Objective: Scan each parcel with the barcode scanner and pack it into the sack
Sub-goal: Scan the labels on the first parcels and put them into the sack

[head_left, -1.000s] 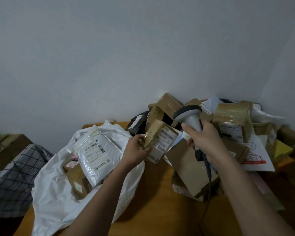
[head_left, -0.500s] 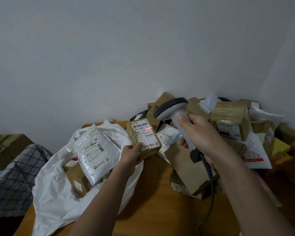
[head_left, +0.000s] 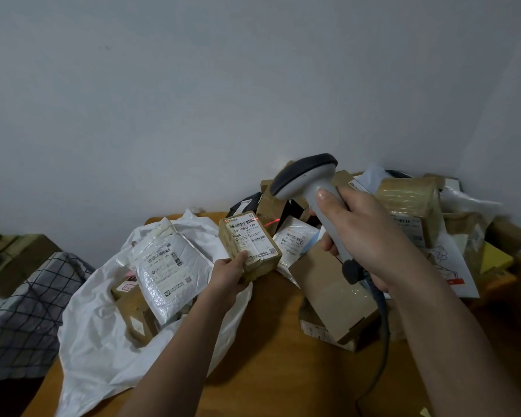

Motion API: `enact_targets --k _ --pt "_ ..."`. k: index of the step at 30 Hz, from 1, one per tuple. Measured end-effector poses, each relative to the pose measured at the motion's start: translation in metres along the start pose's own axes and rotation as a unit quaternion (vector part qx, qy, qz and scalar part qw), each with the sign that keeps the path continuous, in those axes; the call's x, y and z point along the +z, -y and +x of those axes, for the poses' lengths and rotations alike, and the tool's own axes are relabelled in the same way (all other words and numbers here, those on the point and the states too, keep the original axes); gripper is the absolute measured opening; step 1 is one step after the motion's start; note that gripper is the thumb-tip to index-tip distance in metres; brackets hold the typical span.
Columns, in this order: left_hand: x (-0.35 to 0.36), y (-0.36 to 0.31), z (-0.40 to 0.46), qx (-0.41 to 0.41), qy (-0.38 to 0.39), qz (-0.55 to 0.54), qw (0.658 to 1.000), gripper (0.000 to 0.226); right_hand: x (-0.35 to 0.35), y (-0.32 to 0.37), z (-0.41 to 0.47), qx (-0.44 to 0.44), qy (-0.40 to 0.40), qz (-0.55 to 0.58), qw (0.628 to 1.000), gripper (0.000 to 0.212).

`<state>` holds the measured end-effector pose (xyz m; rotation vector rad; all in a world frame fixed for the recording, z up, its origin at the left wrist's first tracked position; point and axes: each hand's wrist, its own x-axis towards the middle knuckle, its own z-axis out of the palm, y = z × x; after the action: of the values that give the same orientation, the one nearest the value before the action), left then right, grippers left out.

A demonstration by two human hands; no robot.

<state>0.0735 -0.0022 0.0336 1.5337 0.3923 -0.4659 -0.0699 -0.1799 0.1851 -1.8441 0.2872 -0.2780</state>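
Wooden table (head_left: 271, 371) runs nearest, bare at the front edge; on its left lies the white sack (head_left: 103, 341), mouth open, with a bubble mailer (head_left: 169, 272) and brown boxes inside; a checked cloth (head_left: 21, 314) lies off the table's left side. Right of the sack a flat cardboard box (head_left: 331, 296) sits on the table, partly covered by the right forearm. Above the sack's rim the left hand (head_left: 230, 273) grips a small brown parcel (head_left: 250, 246) by its near corner, label up, a red scan line crossing the label's top right edge; the small print is unreadable. The right hand (head_left: 364, 236) is wrapped round the handle of the grey barcode scanner (head_left: 306, 179), head tilted toward the parcel; its cable (head_left: 379, 356) drops out of view below. Behind, a heap of parcels (head_left: 409, 206) fills the corner against the wall (head_left: 223, 85).
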Motion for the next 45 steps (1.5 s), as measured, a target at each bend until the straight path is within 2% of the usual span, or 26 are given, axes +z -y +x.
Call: enact_targets --k 5,9,12,18,22,25,27,30,32,36,40,45 --pt "-0.001 0.001 0.001 0.001 -0.005 -0.001 1.000 0.044 -0.001 0.001 -0.002 -0.012 0.002 -0.014 1.000 0.030" --pt "-0.009 0.002 -0.001 0.022 -0.016 -0.007 1.000 0.041 0.005 -0.002 0.003 -0.008 0.005 0.025 1.000 0.027" --pt "-0.026 0.001 -0.003 0.074 -0.075 0.017 0.994 0.042 0.017 -0.012 0.014 0.010 0.005 0.047 0.999 0.019" --pt "-0.096 0.003 -0.016 0.171 -0.218 0.073 0.958 0.038 0.070 -0.051 0.043 0.100 0.028 0.113 0.988 0.017" --pt "-0.140 0.011 -0.012 0.184 -0.244 0.172 0.936 0.050 0.115 -0.088 0.055 0.189 0.038 0.146 0.970 0.020" --pt "-0.160 0.014 0.003 0.175 -0.214 0.257 0.926 0.059 0.143 -0.115 0.057 0.249 0.030 0.169 0.953 0.024" --pt "-0.168 0.008 0.017 0.183 -0.202 0.334 0.902 0.068 0.158 -0.130 0.064 0.278 0.008 0.209 0.937 0.027" --pt "-0.183 -0.003 0.040 0.214 -0.184 0.483 0.829 0.086 0.180 -0.147 0.078 0.306 -0.025 0.226 0.924 0.040" --pt "-0.195 -0.010 0.056 0.241 -0.120 0.567 0.778 0.093 0.198 -0.152 0.084 0.322 -0.052 0.259 0.909 0.040" --pt "-0.213 -0.019 0.092 0.267 0.022 0.640 0.720 0.096 0.243 -0.158 0.092 0.348 -0.098 0.295 0.885 0.043" --pt "-0.220 -0.016 0.114 0.235 0.097 0.636 0.729 0.098 0.264 -0.169 0.092 0.366 -0.118 0.251 0.888 0.049" --pt "-0.212 -0.014 0.126 0.211 0.125 0.630 0.737 0.095 0.249 -0.168 0.083 0.367 -0.142 0.120 0.911 0.052"
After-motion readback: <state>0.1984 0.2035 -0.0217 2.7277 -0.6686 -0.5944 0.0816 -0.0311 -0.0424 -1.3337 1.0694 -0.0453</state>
